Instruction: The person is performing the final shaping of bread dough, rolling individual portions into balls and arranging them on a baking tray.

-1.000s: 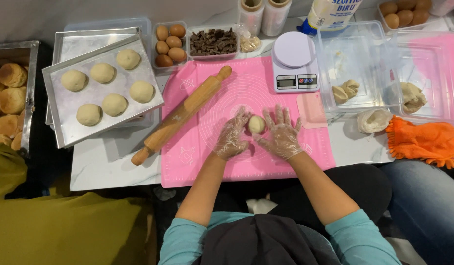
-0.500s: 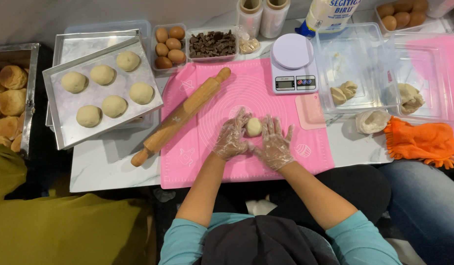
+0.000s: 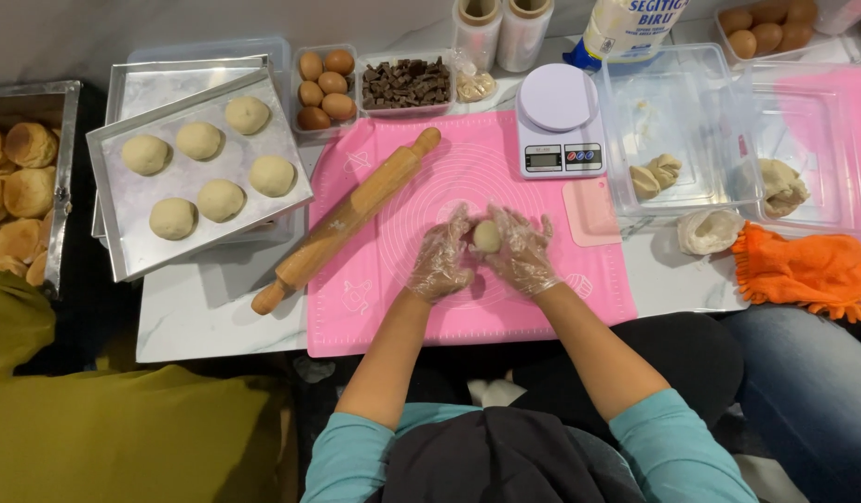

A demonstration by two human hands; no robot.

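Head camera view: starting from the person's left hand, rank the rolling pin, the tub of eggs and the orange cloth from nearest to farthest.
From the left hand, which cups the dough ball:
1. Rolling pin: just to its left, lying slantwise across the pink mat's edge.
2. Tub of eggs: up and to the left, at the back beside the baking tray.
3. Orange cloth: far off to the right, past the right hand.

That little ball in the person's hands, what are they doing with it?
A person in thin clear plastic gloves cups a small dough ball between the left hand and right hand, just over a pink mat. A wooden rolling pin lies slanted on the mat's left side. Six more dough balls sit on a metal tray to the left. Behind the mat are a kitchen scale, a tub of eggs and a tub of chocolate chunks.
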